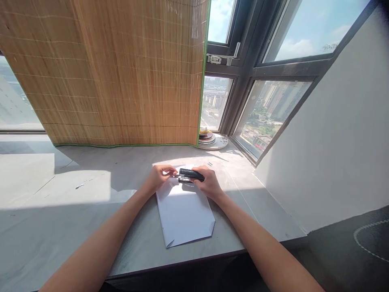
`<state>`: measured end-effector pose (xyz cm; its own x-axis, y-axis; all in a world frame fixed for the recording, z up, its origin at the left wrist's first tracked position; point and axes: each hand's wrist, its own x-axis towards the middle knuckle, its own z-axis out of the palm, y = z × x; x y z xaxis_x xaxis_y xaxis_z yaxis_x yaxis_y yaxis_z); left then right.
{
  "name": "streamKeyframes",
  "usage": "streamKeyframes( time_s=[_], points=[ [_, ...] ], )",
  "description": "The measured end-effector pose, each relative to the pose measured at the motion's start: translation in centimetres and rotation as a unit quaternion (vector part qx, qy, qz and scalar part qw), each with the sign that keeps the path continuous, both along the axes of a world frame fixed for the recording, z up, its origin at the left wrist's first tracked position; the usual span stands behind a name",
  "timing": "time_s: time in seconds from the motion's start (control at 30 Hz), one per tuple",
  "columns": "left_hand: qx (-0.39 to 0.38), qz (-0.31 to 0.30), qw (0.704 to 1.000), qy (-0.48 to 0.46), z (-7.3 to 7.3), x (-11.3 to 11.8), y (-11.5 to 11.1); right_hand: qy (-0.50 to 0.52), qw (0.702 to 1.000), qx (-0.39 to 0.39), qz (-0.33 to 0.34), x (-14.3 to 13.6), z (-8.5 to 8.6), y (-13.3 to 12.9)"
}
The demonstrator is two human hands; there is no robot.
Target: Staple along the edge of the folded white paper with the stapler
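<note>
Apparently a black stapler (189,174) is being handled or adjusted above the white paper (187,215); further work there would call for a steady hold and fine fingertip control. The right hand (209,182) is clamped around its right end, hiding it. The left hand (160,176) bunches its fingers at the other end; whether they grip something small, I cannot tell. Beyond the bench (75,239), a bamboo blind (121,81) partly covers stacked plates (217,142).
</note>
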<state>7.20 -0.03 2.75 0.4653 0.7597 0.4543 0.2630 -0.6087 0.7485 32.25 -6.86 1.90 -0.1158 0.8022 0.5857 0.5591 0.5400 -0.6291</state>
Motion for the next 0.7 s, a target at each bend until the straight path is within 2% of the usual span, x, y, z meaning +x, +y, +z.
streamKeyframes(
  time_s=[0.2,0.5,0.63,0.7],
  points=[
    [0.035,0.065,0.997,0.009,0.3,0.0,0.2,0.032,0.999,-0.005,-0.028,0.2,0.0,0.1],
    [0.070,-0.032,0.997,0.012,-0.2,0.0,0.0,0.020,1.000,-0.001,-0.009,0.1,0.1,0.0],
    [0.109,-0.041,0.993,0.019,-0.6,-0.1,0.2,0.010,1.000,-0.003,0.002,-0.1,0.5,-0.3],
    [0.106,-0.047,0.993,0.021,-0.9,-0.1,0.3,0.005,1.000,-0.005,0.006,-0.2,0.6,-0.4]
  ],
)
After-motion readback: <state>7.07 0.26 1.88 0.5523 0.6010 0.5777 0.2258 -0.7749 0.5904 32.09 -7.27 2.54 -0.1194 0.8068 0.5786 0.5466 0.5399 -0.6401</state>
